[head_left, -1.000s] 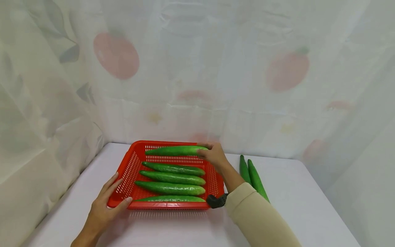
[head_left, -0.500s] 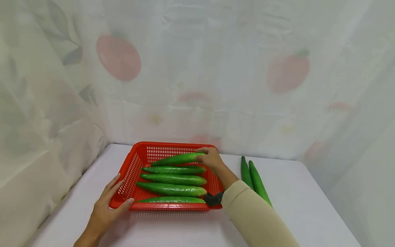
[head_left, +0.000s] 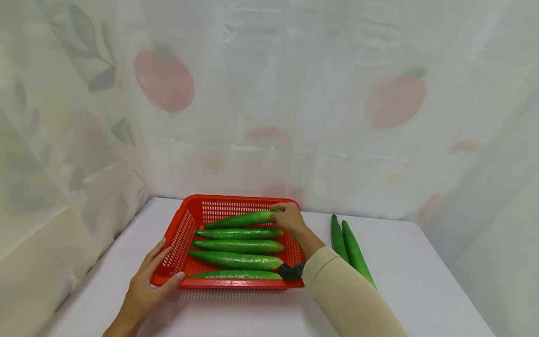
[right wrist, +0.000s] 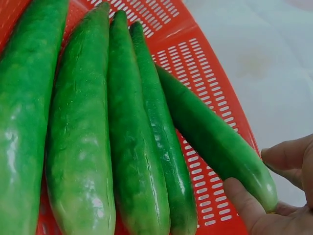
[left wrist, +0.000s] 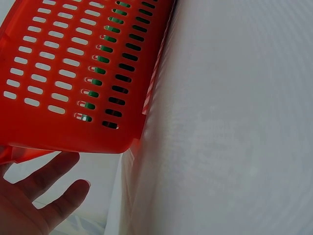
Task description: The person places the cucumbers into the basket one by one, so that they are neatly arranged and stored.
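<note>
In the head view, my right hand pinches the pale right end of a green cucumber at the back of the red plastic basket. The right wrist view shows thumb and fingers around the tip of this held cucumber, which slants away from the others. Several more cucumbers lie side by side across the basket, tips to the left. My left hand rests at the basket's front left corner, thumb on the rim. In the left wrist view, its fingers look spread and nearly straight beside the slotted basket wall.
Two cucumbers lie on the white table to the right of the basket, partly behind the right sleeve. A black device is at the right wrist. Printed curtains close off the back and sides.
The cucumber in my right hand has come down from rim height into the back of the basket, its left tip now lower. My left hand keeps its place at the corner.
</note>
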Demonstrator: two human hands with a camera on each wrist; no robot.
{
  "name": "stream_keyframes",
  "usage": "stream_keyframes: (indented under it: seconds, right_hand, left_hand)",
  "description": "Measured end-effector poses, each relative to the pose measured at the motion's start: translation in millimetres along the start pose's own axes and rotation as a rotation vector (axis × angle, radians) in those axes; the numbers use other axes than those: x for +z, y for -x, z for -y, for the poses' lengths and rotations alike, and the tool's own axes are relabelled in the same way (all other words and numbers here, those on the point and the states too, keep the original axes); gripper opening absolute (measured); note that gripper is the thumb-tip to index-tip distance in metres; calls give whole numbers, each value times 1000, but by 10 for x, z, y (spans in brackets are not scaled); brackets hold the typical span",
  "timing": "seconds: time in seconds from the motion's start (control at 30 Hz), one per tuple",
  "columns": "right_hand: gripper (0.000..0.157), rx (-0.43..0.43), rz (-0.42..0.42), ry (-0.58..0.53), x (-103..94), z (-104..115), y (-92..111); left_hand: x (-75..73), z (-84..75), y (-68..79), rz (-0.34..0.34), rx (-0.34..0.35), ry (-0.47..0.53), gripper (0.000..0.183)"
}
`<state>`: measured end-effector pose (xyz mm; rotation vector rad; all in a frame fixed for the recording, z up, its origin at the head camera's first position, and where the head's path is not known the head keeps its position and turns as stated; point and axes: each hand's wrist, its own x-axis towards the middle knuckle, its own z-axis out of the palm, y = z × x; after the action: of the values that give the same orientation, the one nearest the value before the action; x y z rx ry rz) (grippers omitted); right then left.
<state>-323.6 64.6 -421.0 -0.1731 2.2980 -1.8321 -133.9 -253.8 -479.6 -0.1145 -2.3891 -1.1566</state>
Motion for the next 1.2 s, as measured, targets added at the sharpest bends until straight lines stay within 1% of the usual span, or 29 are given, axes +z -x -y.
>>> stream_keyframes:
  seconds: [0.07, 0.23, 0.43, 0.73, 0.9, 1.0, 1.07, 1.2]
  right_hand:
    - [32, -14, -4, 3, -9, 5, 16]
    - [29, -50, -4, -39, -22, 2, 39]
    - [28, -63, -13, -84, -46, 32, 87]
    - [36, -156, 63, -164, -103, 153, 198]
    - [39, -178, 99, -179, -172, 222, 305]
    - [39, -196, 112, -191, -236, 250, 378]
    - [39, -207, 112, -199, -289, 269, 442]
    - [42, -228, 95, -171, -405, 306, 590]
  left_hand:
    - [6, -1, 0, 2, 1, -2, 65]
    - [10, 3, 4, 15, -17, -9, 66]
    - [2, -14, -1, 13, -12, -2, 66]
    - [-24, 2, 2, 17, -23, -27, 66]
    - [-33, 1, 7, 18, -36, -32, 67]
    - [-36, -8, 4, 14, -29, -31, 66]
    - [-33, -13, 1, 11, -21, -22, 66]
    - [-26, -20, -9, 10, -14, -12, 66]
